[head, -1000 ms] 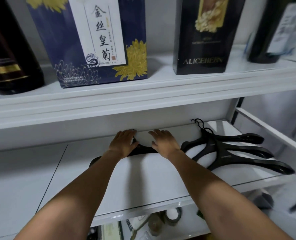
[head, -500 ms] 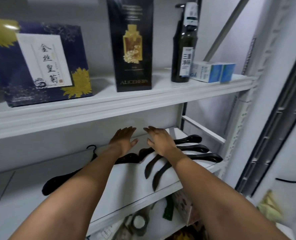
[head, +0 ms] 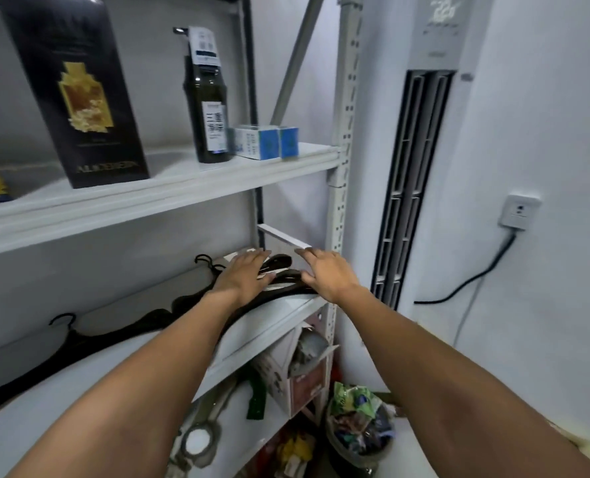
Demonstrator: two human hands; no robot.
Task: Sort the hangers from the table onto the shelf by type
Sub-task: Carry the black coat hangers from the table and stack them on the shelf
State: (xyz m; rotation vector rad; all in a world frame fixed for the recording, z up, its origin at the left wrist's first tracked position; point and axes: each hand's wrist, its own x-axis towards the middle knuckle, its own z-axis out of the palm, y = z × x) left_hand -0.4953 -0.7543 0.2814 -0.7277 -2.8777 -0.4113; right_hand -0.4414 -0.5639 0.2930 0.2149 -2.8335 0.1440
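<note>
While a moment ago both hands were mid-shelf, they've now slid right. Left hand (head: 243, 276) lies flat on the stacked black hangers (head: 281, 262) at the right end of the shelf (head: 273, 315), fingers (head: 255, 257) straight and close together, pinching nothing. Right hand (head: 330, 272) is just beside it, fingers slightly spread; contact unclear. Lone hanger (head: 90, 339) lies well apart to the left. Probably squaring up the second type's pile. Table not visible, so can't tell what's left.

Both flat hands, left hand (head: 243, 276) and right hand (head: 328, 274), over black hangers (head: 283, 276)
</note>
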